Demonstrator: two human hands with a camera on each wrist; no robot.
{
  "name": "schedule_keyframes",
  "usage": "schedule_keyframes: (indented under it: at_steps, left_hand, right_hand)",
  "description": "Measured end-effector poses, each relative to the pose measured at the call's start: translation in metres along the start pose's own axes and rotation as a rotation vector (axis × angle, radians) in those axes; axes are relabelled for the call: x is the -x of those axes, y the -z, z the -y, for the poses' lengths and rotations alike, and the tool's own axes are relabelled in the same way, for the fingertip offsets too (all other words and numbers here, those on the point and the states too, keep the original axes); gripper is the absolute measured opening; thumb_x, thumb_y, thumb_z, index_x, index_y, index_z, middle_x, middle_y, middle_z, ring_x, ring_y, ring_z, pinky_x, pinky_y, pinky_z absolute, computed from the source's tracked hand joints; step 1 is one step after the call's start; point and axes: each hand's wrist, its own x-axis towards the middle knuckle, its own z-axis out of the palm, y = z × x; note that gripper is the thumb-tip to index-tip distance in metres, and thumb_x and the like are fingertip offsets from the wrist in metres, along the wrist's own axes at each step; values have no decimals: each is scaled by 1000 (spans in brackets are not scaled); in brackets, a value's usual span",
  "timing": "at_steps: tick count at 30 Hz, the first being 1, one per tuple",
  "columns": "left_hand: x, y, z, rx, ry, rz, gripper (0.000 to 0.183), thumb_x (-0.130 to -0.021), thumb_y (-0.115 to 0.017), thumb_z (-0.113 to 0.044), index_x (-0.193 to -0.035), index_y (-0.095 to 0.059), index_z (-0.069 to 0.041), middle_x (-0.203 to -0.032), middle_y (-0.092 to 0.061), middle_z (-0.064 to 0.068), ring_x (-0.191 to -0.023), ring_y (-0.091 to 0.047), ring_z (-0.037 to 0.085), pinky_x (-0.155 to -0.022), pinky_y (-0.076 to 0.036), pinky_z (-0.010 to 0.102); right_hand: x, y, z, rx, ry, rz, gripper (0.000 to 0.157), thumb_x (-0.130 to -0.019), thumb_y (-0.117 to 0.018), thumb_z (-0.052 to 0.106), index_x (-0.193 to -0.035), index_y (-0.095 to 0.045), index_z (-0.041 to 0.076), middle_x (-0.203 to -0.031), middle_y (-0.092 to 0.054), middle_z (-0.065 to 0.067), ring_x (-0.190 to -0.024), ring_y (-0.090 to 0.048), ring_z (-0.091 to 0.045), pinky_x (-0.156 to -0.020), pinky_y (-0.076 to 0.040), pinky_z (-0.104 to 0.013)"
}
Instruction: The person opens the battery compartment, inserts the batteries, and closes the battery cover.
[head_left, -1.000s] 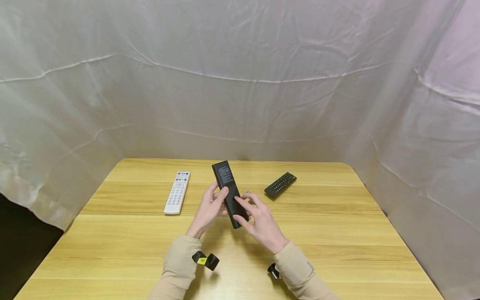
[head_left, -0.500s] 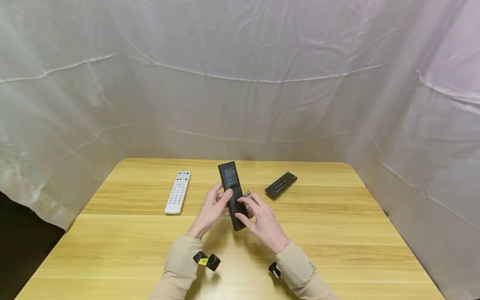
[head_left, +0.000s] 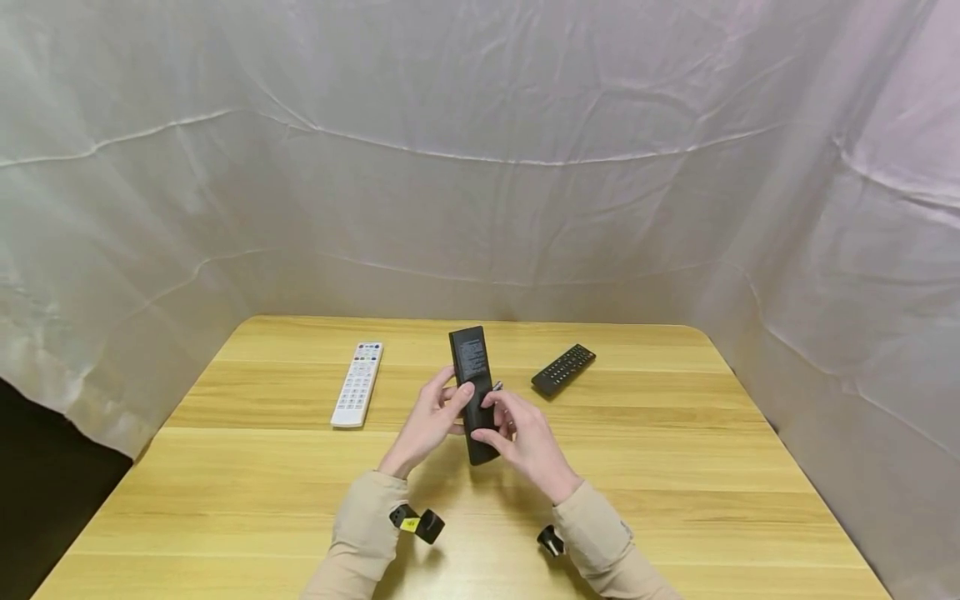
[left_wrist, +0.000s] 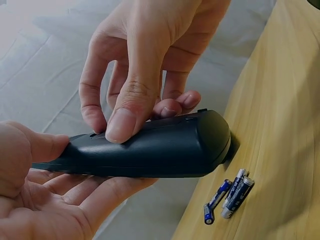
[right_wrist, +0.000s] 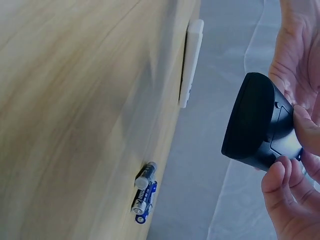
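Observation:
My left hand (head_left: 435,415) grips a black remote control (head_left: 471,354) above the table, its back with a printed label facing up. The thumb lies on the back and the fingers support it from beneath. My right hand (head_left: 528,442) bends over the lower part, thumb and index finger pinching at the battery cover (right_wrist: 284,135), whose outline shows in the right wrist view. Small tabs stand up at the end of the back in the left wrist view. Several blue and silver batteries (left_wrist: 235,195) lie on the table below the remote, mostly hidden in the head view.
To the left a white remote control (head_left: 357,385) lies buttons up on the wooden table (head_left: 247,483). Another black remote (head_left: 563,370), smaller, lies at the right. Grey cloth (head_left: 480,208) hangs behind and on both sides.
The black remote has shifted right and swung to a more upright line, both hands moving along with it. My right fingers have curled in a little more. Both other remotes stay put.

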Motion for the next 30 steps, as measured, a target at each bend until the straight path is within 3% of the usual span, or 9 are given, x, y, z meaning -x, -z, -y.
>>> schedule_keyframes:
  at_steps: [13,23,30]
  left_hand:
    - [1,-2,1,-2,0,10,47,-109,-45,-24,-150,-37,-5,-126,-62,38,-108,-69,45,-76,-66,46]
    - [-1,-1,2,0,7,-6,46,-108,-46,-25,-149,-38,-5,-126,-63,37,-107,-70,44,-76,-66,46]
    - [-1,-1,4,14,18,-36,45,-109,-45,-23,-149,-38,-5,-126,-62,38,-106,-70,44,-76,-66,46]
  right_hand:
    - [0,3,-2,-33,-21,27,36,-78,-85,11,-100,-57,8,-74,-52,-3,-63,-49,-11,-53,-45,-15]
    - [-1,4,0,-53,-34,27,36,-77,-85,10,-101,-57,7,-77,-55,-2,-65,-50,-3,-56,-54,-17]
    - [-1,5,3,-36,-36,15,35,-77,-85,7,-101,-59,6,-78,-60,-5,-67,-57,-13,-59,-59,-23]
